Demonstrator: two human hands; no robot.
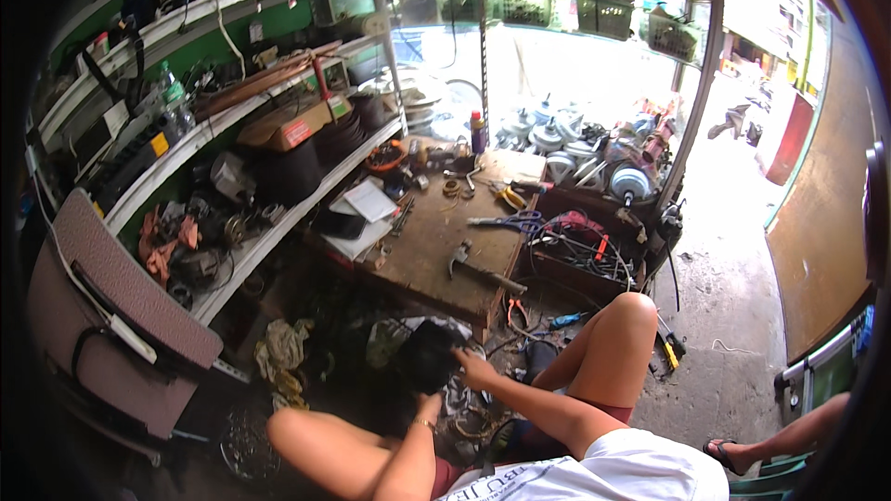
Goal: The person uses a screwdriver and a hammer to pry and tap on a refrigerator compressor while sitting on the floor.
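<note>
Between my knees, low over the floor, is a black rounded part (429,355); its exact kind is too dark to make out. My left hand (428,407) holds it from below, the fingers mostly hidden behind it. On its right side, my right hand (475,370) is closed at the edge, gripping it. Crumpled pale cloth (390,339) lies beneath and around the part. Just beyond, a claw hammer (484,271) rests across the front of a low wooden table (408,264).
Blue-handled scissors (509,222), pliers (510,199) and papers (371,200) lie on the table. To its right stands a tool box (594,283) full of tools and cables. Loaded shelves (278,255) and a chair (121,297) line the left. Another person's foot (733,455) shows at right.
</note>
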